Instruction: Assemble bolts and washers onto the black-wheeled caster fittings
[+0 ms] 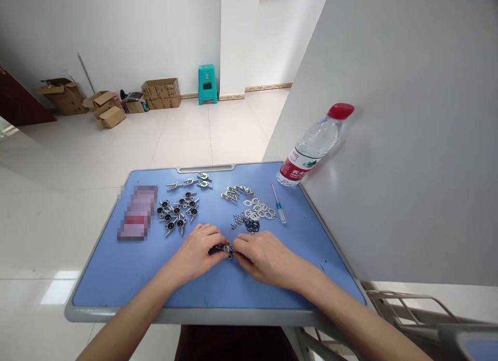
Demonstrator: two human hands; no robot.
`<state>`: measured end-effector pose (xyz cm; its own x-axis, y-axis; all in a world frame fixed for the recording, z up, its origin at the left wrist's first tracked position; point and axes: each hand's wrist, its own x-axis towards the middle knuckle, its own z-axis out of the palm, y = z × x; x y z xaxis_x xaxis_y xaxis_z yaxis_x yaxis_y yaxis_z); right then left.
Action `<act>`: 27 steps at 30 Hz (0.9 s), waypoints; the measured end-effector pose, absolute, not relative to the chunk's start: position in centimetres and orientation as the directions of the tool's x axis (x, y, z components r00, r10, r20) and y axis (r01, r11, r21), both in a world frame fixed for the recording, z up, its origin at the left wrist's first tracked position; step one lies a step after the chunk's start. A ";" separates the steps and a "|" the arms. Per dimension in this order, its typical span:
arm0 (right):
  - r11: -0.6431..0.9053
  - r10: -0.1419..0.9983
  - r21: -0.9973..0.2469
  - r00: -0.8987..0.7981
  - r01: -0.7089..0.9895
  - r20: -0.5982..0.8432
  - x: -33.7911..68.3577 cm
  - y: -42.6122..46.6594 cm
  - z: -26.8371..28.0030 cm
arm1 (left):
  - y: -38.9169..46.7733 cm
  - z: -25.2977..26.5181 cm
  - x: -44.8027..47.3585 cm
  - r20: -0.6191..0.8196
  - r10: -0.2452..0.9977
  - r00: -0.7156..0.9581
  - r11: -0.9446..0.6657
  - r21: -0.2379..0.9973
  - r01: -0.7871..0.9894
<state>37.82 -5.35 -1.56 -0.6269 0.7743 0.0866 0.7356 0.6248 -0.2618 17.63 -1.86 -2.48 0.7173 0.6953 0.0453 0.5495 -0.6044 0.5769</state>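
Observation:
Between my two hands, low over the middle of the blue desk (155,278), is a small metal fitting (228,251) with a short stem. My left hand (200,249) pinches it from the left, thumb and fingers closed. From the other side my right hand (260,254) has its fingertips closed on the same fitting. Just beyond the right hand lie black rubber rings (252,225), small screws (238,219) and flat metal plates (260,211). Farther up are curved metal pieces (237,192). Left of these sit several fittings with black round faces (177,210).
More metal fittings (189,181) lie near the far edge. A blurred pinkish rectangular object (137,213) is at the left. At the right are a screwdriver (279,205) and a large water bottle (311,149) by the grey panel (420,143). A teal stool (207,84) and cardboard boxes (161,93) stand by the wall.

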 end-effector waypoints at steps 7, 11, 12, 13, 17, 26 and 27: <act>0.512 0.844 -0.484 -0.519 0.710 0.132 39.6 -4.6 -1.3 | -2.1 -2.3 17.6 0.080 0.697 0.713 -0.614 0.580 0.535; 0.402 0.914 -0.577 -0.347 0.711 0.209 41.3 -3.9 -1.2 | -1.9 -2.6 17.5 0.079 0.703 0.707 -0.608 0.582 0.540; 0.380 0.925 -0.596 -0.311 0.707 0.221 41.6 -3.7 -1.2 | -1.9 -2.7 17.5 0.078 0.704 0.706 -0.606 0.584 0.540; 0.361 0.933 -0.613 -0.280 0.703 0.228 41.8 -3.7 -1.2 | -1.9 -2.8 17.4 0.077 0.704 0.706 -0.604 0.586 0.539; 0.343 0.939 -0.631 -0.260 0.696 0.224 41.9 -3.7 -1.4 | -1.9 -2.9 17.4 0.083 0.701 0.708 -0.604 0.596 0.529; 0.432 0.902 -0.568 -0.355 0.700 0.247 41.3 -4.0 -1.5 | -1.8 -2.7 17.4 0.105 0.694 0.712 -0.621 0.588 0.518; 0.428 0.903 -0.570 -0.351 0.702 0.246 41.4 -4.0 -1.5 | -1.8 -2.7 17.4 0.109 0.695 0.711 -0.622 0.588 0.518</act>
<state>41.37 -3.96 -1.46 -0.3508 0.9035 0.2463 0.7017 0.4278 -0.5697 17.35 -1.77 -2.73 0.7107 0.6950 0.1092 0.5177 -0.6217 0.5877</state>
